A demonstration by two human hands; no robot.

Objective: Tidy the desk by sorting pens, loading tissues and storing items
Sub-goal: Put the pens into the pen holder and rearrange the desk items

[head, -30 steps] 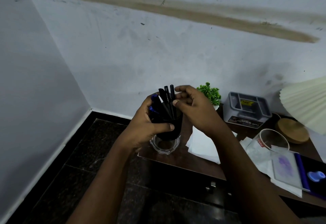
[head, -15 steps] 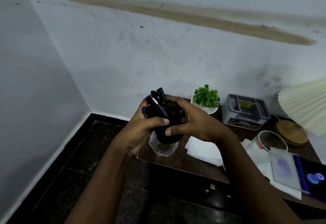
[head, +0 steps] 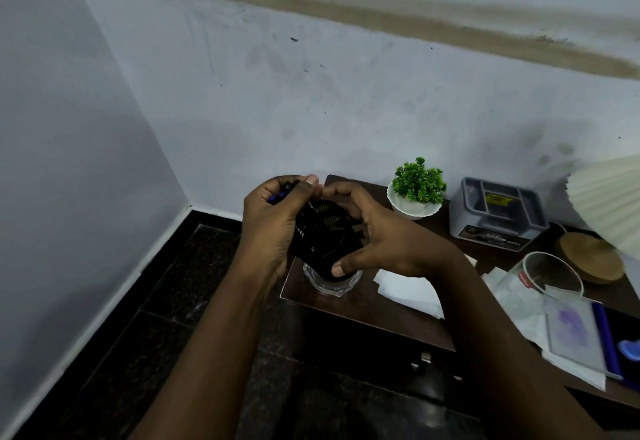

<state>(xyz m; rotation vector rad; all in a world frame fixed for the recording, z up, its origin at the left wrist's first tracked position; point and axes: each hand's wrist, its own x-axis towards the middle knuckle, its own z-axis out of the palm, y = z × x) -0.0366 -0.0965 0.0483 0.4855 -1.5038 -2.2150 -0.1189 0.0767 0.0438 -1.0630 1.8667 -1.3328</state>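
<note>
The black mesh pen cup [head: 323,228] is no longer upright as it was a second ago: it is now tipped on its side, held in the air directly above the glass cup [head: 332,285], which stands on the desk [head: 363,311] corner. The pens [head: 278,196] do not stick up any more; only a blue end and some dark ends show, up and to the left of the glass cup. The left hand [head: 270,228] has its fingers curled round this bundle. The right hand [head: 384,235] grips the mesh cup from the other side, fingers curled over it and thumb pressed on its lower rim. I judge that the pens are being pulled out for sorting, so this part is only started. The white tissues [head: 405,287] lie just right of the glass cup, not yet loaded
</note>
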